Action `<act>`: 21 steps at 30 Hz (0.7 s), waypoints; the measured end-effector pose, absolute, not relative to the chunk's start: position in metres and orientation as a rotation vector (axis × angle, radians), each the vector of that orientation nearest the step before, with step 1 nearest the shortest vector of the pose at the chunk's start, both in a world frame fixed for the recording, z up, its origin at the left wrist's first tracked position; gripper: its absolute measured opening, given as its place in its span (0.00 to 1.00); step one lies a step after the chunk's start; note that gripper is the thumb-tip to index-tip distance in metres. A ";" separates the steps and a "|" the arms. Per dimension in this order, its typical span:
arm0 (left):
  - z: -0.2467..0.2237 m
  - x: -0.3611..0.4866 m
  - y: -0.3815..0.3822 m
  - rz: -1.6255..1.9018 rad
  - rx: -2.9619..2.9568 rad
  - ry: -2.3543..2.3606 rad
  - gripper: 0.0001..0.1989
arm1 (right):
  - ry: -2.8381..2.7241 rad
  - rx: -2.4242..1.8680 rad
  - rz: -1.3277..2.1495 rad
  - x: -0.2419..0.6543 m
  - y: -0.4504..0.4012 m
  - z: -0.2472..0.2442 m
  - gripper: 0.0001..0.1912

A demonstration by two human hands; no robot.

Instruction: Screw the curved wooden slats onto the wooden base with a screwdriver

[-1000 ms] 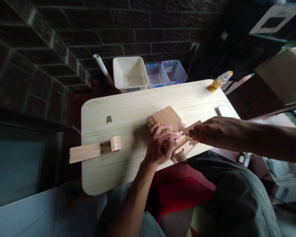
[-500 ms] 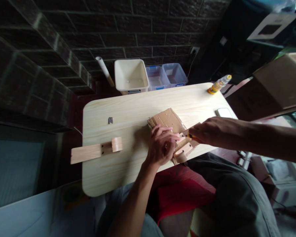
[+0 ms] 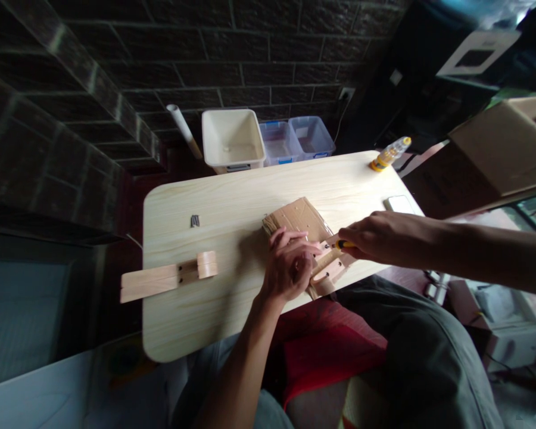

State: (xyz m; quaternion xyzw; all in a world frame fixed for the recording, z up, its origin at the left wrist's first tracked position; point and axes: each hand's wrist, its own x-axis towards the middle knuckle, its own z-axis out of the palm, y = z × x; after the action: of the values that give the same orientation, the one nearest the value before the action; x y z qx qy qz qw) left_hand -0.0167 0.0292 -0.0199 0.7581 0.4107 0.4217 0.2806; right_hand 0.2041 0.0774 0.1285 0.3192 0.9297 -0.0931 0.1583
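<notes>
Low over the near right end of the cardboard block [image 3: 297, 214], the right hand [image 3: 361, 237] clamps its fingers on a screwdriver [image 3: 344, 243], tip aimed leftward at a wooden piece [image 3: 334, 270]; the left hand [image 3: 288, 268], fingers slightly apart, braces the block on the tabletop [image 3: 178, 325].

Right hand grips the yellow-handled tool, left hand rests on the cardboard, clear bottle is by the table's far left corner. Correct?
Not quite: the head view shows the bottle by the table's far right corner. Right hand does grip the tool; left hand does rest on the cardboard.
</notes>
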 end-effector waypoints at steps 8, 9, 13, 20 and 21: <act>-0.017 -0.016 0.029 1.112 2.018 1.118 0.25 | 2.547 0.997 -0.259 0.197 0.075 0.136 0.06; -0.017 -0.016 0.029 1.114 2.018 1.117 0.24 | 2.533 1.001 -0.263 0.195 0.075 0.137 0.06; -0.016 -0.016 0.029 1.117 2.022 1.125 0.23 | 2.478 1.023 -0.275 0.189 0.075 0.141 0.07; -0.018 -0.016 0.029 1.116 2.028 1.115 0.23 | 2.418 1.089 -0.296 0.186 0.075 0.142 0.08; -0.018 -0.016 0.029 1.117 2.026 1.112 0.23 | 2.413 1.101 -0.297 0.187 0.075 0.141 0.08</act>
State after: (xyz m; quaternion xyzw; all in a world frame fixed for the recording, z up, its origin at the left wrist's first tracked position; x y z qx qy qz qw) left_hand -0.0158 0.0295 -0.0183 0.7568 0.4156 0.4175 0.2833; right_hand 0.1865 0.0748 0.1410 0.4011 0.8790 -0.1081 0.2343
